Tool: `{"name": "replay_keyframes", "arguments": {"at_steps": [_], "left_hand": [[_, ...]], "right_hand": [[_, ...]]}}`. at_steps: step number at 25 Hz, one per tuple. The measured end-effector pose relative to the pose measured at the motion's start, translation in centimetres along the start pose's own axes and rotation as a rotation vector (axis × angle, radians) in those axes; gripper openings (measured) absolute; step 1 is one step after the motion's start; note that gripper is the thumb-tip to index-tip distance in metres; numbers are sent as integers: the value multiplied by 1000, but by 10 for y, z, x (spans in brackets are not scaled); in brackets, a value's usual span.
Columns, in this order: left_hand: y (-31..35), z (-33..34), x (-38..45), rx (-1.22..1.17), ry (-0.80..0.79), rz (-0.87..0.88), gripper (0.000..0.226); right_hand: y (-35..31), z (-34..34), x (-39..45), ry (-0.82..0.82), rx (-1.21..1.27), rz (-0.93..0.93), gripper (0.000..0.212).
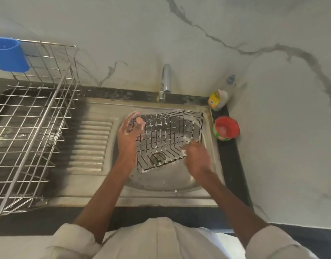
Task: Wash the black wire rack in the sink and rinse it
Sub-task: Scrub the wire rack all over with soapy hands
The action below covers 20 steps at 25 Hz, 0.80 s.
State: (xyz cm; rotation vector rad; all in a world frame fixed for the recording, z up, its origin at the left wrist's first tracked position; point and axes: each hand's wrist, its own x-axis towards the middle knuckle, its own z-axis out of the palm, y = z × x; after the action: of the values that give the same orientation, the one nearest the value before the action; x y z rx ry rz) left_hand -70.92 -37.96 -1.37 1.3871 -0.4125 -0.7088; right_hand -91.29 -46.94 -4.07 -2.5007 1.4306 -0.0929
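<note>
1. The black wire rack (166, 135) stood tilted in the sink (166, 186) basin, streaked with suds, over the drain.
2. The left hand (130, 134) gripped its left edge, soapy fingers curled round the wires.
3. The right hand (196, 157) was at the rack's right lower edge; it was blurred, so I cannot tell its grasp.
4. A tap (165, 81) rose behind the sink; a red-lidded tub (226, 128) and a bottle (218, 100) stood to the right, a steel dish rack (35, 128) to the left.

Cream shirt, sleeves rolled above elbows, soap suds on hands (130, 130)
</note>
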Motion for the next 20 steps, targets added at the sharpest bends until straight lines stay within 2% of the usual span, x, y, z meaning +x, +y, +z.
{"name": "replay_keyframes", "arguments": {"at_steps": [3,5,11,15,17,20], "left_hand": [[0,3,0,39,3,9,75],[-1,4,0,43,-11,-2,73],[14,6,-5,30,-11,-79,84],[17,10,-6,73,-51,-136,71],[20,13,-12,107,-91,-148,62],[22,15,-15,130,-103,-150,36]], "right_hand": [[-17,17,-13,-105,152,-168,38],[-4,17,-9,-94,223,-178,34],[66,1,-6,22,-52,-209,45],[62,-33,22,140,-56,-254,34],[60,-44,40,186,-90,-213,26],[58,-38,34,114,-134,-184,25]]}}
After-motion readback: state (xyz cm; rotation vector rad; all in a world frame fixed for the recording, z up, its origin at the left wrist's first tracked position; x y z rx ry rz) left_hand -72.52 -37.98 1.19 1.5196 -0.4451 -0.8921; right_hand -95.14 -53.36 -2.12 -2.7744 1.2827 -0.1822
